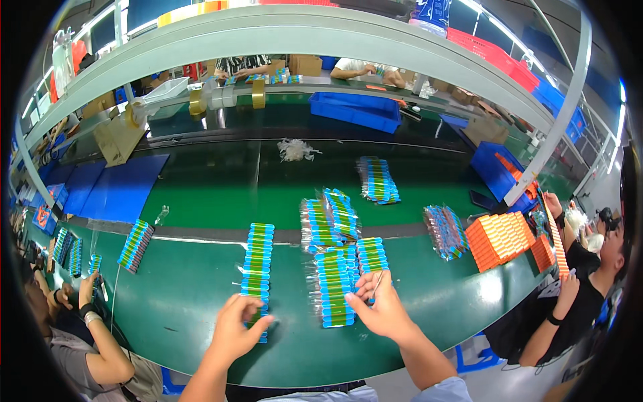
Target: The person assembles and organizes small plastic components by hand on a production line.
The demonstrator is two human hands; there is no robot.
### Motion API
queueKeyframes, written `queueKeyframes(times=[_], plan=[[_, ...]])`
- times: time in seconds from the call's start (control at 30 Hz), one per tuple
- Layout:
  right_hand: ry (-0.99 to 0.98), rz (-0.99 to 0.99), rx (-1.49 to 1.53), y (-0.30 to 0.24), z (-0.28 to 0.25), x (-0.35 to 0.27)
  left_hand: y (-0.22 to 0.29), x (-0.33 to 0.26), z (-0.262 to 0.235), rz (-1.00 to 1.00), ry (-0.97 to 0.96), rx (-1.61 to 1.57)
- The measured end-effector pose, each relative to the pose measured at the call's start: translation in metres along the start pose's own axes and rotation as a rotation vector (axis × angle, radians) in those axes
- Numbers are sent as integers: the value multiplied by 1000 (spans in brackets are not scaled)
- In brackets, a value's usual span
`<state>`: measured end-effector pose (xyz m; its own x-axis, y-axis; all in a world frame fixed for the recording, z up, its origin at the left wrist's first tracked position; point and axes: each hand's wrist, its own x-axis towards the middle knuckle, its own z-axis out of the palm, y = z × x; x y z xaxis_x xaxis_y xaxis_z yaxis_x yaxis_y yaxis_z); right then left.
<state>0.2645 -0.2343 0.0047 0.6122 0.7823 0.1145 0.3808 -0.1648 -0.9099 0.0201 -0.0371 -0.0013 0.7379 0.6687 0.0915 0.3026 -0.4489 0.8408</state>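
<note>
A long strip of blue-and-green rounded pieces (257,251) lies lengthwise in front of me. My left hand (231,328) is over its near left side, thumb and fingers apart, with nothing visible between them. To the right, film-wrapped bundles of blue-and-green strips (333,288) lie stacked and overlapping. My right hand (383,309) is at their right side, just below a shorter blue-and-green strip (372,254). Its fingers are curled around a thin, stick-like tool (377,285), whose exact kind is too small to make out.
Farther off lie another strip stack (379,181) and crumpled clear film (297,150). A wrapped bundle (445,232) and orange block stack (499,240) stand right, near a blue bin (495,167). Co-workers sit at both sides. A metal frame (321,30) spans overhead.
</note>
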Motion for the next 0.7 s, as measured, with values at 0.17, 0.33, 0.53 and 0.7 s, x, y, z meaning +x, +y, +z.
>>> queueKeyframes(times=[0.17,0.33,0.53,0.7], plan=[[36,-15,7,-4,7,5,0,42,56,28,-203,-225],[79,-70,261,15,-4,-10,23,71,72,-537,-399,-995],[53,-19,412,27,-26,-25,22,80,68,-652,-483,-1128],[18,-41,404,29,-21,-28,17,81,73,-660,-578,-1028]])
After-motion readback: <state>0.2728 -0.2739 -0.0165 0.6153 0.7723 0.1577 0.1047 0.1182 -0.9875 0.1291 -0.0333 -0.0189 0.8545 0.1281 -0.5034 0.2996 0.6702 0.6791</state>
